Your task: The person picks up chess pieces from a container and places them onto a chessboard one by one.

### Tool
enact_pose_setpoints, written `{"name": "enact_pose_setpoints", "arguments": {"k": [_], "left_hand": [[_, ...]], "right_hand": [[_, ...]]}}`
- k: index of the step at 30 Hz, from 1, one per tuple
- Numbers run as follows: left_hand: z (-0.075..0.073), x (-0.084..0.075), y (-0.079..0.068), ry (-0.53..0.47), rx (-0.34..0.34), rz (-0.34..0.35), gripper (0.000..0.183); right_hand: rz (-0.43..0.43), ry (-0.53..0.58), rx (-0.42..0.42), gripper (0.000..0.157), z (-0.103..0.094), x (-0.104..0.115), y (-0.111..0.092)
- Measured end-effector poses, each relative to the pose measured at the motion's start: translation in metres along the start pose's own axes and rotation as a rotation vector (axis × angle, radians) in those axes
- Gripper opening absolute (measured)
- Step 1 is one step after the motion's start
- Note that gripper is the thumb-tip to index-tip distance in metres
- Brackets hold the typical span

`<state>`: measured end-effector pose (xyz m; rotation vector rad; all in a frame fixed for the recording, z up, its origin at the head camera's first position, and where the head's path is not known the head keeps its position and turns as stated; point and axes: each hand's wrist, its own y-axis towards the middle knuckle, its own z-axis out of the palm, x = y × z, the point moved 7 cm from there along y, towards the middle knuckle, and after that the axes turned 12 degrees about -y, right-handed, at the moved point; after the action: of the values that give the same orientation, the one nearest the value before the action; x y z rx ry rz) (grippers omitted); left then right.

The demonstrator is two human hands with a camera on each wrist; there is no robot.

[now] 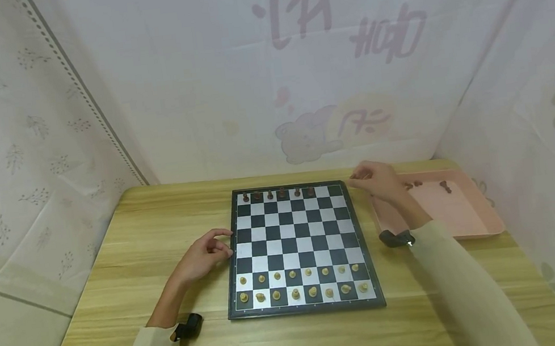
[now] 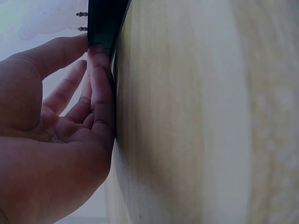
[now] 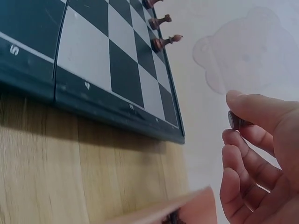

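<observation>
A chessboard (image 1: 287, 230) with a dark frame lies on the wooden table. Several light pieces (image 1: 295, 293) stand in two rows along its near side. Reddish-brown pieces (image 1: 282, 193) stand along the far row, from the left corner past the middle. Between thumb and index finger my right hand (image 1: 378, 180) pinches a dark chess piece (image 3: 235, 120), held in the air past the board's far right corner. Its round base shows; the fingers hide the rest. My left hand (image 1: 207, 255) rests its fingertips against the board's left edge, fingers loosely bent.
A pink tray (image 1: 476, 202) sits right of the board, under my right forearm, with a few dark pieces (image 1: 445, 187) inside. Patterned curtains (image 1: 267, 83) rise behind the table and on both sides.
</observation>
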<state>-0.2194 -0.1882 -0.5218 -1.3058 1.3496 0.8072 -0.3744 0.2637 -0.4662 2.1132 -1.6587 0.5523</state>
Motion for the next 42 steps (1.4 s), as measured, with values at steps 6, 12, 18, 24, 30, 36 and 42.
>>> {"name": "enact_pose_setpoints", "arguments": {"k": [6, 12, 18, 24, 30, 36, 42], "left_hand": [[0.000, 0.000, 0.000, 0.001, 0.006, 0.007, 0.044], [0.000, -0.001, 0.000, 0.000, 0.006, 0.006, 0.044], [0.001, -0.001, 0.000, -0.005, 0.007, 0.010, 0.044], [0.000, 0.000, 0.000, -0.009, 0.003, 0.006, 0.044], [0.000, 0.001, 0.001, -0.012, 0.002, 0.008, 0.044], [0.001, 0.001, 0.002, -0.001, 0.000, 0.007, 0.044], [0.000, 0.002, 0.002, -0.001, 0.000, 0.006, 0.044]], "right_hand": [[-0.004, -0.009, 0.007, 0.033, 0.009, 0.011, 0.007], [-0.020, -0.011, 0.030, 0.031, 0.023, 0.018, 0.017], [-0.047, -0.041, 0.056, 0.025, 0.036, 0.027, 0.022], [-0.052, -0.058, 0.072, 0.017, 0.048, 0.032, 0.025], [-0.049, -0.100, 0.067, 0.020, 0.057, 0.033, 0.030], [-0.050, -0.138, 0.060, 0.024, 0.064, 0.034, 0.034], [-0.049, -0.146, 0.048, 0.026, 0.065, 0.036, 0.034]]}}
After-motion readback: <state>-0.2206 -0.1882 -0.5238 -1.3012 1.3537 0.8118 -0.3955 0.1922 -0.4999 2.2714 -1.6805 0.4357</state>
